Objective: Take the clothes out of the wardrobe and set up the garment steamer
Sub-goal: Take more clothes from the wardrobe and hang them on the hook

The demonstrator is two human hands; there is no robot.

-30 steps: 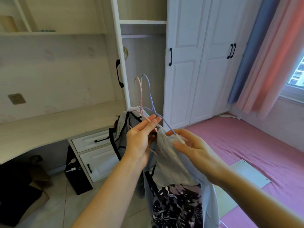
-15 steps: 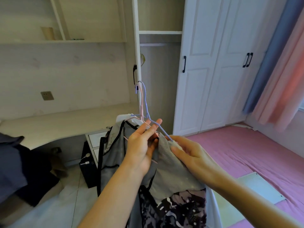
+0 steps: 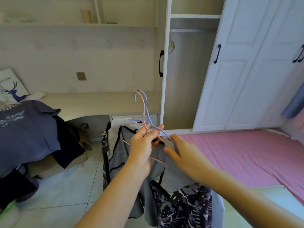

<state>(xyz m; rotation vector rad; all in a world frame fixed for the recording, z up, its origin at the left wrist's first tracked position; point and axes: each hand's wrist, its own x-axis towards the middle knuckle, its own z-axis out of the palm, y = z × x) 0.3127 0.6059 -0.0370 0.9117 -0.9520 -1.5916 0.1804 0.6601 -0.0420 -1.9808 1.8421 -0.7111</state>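
The left hand [image 3: 142, 145] pinches the necks of the two hangers [image 3: 144, 111], one pink and one blue, with fingers curled around the wires. The right hand [image 3: 185, 155] grips the grey clothes [image 3: 158, 171] on them, just beside the left hand. The clothes hang down in front of the open wardrobe [image 3: 185, 79]. A desk [image 3: 92, 104] stands left of the wardrobe, and a pink bed [image 3: 243, 153] lies at right.

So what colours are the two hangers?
One pink hanger, one blue hanger, in the head view.
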